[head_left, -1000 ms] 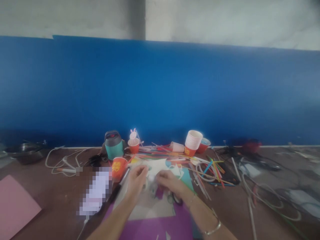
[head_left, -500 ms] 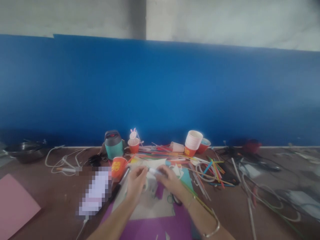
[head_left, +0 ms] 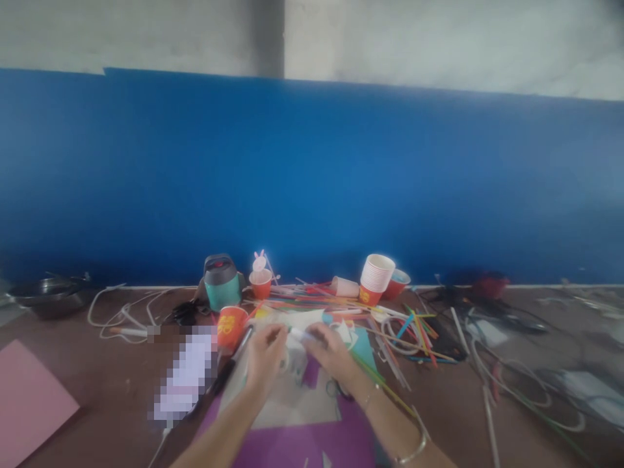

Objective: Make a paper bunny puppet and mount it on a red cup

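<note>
My left hand (head_left: 266, 356) and my right hand (head_left: 330, 351) meet over a small white paper piece (head_left: 295, 359) at the middle of the table, fingers curled on it. The right hand also pinches a thin white stick (head_left: 301, 335) that points toward the left hand. Beneath them lie a beige sheet (head_left: 297, 403) and a purple sheet (head_left: 312, 445). Scissors (head_left: 341, 389) lie just under my right wrist. An orange paper cup (head_left: 231, 327) stands to the left of my left hand.
Colourful straws (head_left: 390, 325) are scattered at the back right beside a stack of white cups (head_left: 376, 274). A teal flask (head_left: 221, 284), white cables (head_left: 121, 312), a metal pot (head_left: 49, 296) and a pink sheet (head_left: 29, 403) lie left. A blue board (head_left: 312, 175) backs the table.
Since a second ago my right hand has lifted a little and now shows a thin white stick pinched above the paper piece. Both hands stay in nearly the same spot.
</note>
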Motion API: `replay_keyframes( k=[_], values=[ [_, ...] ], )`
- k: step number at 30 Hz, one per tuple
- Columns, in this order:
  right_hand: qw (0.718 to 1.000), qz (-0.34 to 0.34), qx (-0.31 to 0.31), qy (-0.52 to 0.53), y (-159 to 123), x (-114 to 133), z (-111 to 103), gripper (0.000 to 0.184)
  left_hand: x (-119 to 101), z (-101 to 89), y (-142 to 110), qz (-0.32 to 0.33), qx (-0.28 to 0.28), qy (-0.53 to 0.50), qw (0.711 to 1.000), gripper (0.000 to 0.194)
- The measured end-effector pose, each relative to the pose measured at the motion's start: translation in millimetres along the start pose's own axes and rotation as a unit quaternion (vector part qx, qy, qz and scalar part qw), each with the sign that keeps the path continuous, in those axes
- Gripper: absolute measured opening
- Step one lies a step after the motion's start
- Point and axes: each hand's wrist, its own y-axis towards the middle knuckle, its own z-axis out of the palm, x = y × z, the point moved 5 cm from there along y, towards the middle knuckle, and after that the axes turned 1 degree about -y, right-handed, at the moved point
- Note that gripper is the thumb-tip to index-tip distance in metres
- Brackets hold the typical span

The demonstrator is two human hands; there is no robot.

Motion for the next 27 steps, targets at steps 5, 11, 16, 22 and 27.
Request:
replay_keyframes(
  k=[5, 11, 16, 22, 27],
  values=[
    [1.000, 0.001, -0.012, -0.029, -3.8, 6.3, 4.3, 0.019, -0.2, 0.8, -0.9, 0.039, 0.006, 0.061, 0.997, 0.023],
    [0.996, 0.017, -0.035, -0.079, -3.1, 4.1, 3.0, 0.025, -1.7, 0.1, -4.5, 0.056, 0.001, 0.085, 0.995, 0.024],
    [0.996, 0.013, -0.073, -0.051, -3.3, -1.3, -3.1, 0.022, -1.1, -2.9, -1.4, 0.028, -0.017, 0.066, 0.997, 0.025],
    [0.996, -0.031, -0.064, -0.050, -7.4, 4.6, 2.0, 0.015, 1.5, -2.1, 0.0, -0.013, -0.028, 0.000, 1.000, 0.027],
    [0.989, -0.046, -0.064, -0.125, -9.7, 9.8, 7.1, 0.008, 1.2, 1.2, -3.5, -0.015, -0.018, 0.002, 1.000, 0.026]
  ],
)
